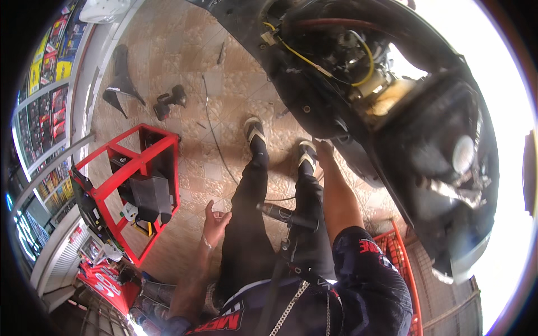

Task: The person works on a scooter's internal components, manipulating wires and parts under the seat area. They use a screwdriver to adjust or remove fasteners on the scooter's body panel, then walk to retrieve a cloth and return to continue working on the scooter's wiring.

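Note:
My left hand [215,225] hangs beside my left thigh. Its thumb and fingers are apart, and nothing shows in it. My right arm reaches forward and down to the lower edge of a scooter's black bodywork [350,151]. At that edge my right hand [324,148] shows only in part; its fingers are too hidden to make out. The scooter [443,145] fills the right side, with its body open over mechanical parts. A yellow cable [300,56] runs across that opening.
A red metal cart [158,150] holding dark items stands at left. On the tiled floor lie a cordless drill [170,102], a black body panel [121,78] and a long thin cable [210,123]. Shelves [47,106] with packaged goods line the left; a red rack [400,252] stands at lower right.

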A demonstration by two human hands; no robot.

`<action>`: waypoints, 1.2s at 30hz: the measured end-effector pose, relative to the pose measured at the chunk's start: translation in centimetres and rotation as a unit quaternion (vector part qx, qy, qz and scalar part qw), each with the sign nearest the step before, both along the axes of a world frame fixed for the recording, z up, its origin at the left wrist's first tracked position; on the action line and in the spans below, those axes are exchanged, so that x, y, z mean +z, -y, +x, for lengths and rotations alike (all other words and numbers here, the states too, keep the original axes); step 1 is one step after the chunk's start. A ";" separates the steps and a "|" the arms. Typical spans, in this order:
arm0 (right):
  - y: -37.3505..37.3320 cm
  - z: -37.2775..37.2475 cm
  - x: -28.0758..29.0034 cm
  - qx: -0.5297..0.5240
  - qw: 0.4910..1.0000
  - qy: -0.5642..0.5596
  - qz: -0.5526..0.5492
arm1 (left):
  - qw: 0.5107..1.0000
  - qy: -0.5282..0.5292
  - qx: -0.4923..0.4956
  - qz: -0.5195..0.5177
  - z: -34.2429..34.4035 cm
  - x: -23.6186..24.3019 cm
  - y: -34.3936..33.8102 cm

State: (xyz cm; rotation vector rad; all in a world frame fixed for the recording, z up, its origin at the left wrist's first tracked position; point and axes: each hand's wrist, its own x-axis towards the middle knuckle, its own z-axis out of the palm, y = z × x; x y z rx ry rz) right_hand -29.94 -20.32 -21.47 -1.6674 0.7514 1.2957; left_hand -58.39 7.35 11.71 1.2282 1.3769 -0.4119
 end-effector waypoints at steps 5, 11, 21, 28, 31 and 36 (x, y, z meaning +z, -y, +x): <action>-1.5 -0.8 -6.4 -0.096 0.962 0.206 0.150 | 1.000 -0.002 0.011 0.025 -0.6 -1.6 0.6; 2.5 -3.3 -2.2 -0.289 0.948 0.093 -0.092 | 1.000 0.007 0.003 0.028 -0.3 -2.7 1.0; -0.9 -2.1 31.4 -0.011 0.992 -0.121 0.044 | 0.985 -0.034 -0.129 0.105 -0.9 -4.6 0.6; -12.4 18.7 63.0 0.393 0.761 0.511 0.071 | 0.990 0.020 -0.115 0.080 3.0 0.8 -4.8; -17.5 28.9 69.1 0.288 0.642 0.708 0.065 | 0.995 0.097 -0.025 -0.017 3.7 2.4 -7.2; -24.7 46.4 69.9 0.347 0.611 0.710 -0.036 | 0.997 0.036 0.017 0.072 1.8 3.5 -8.1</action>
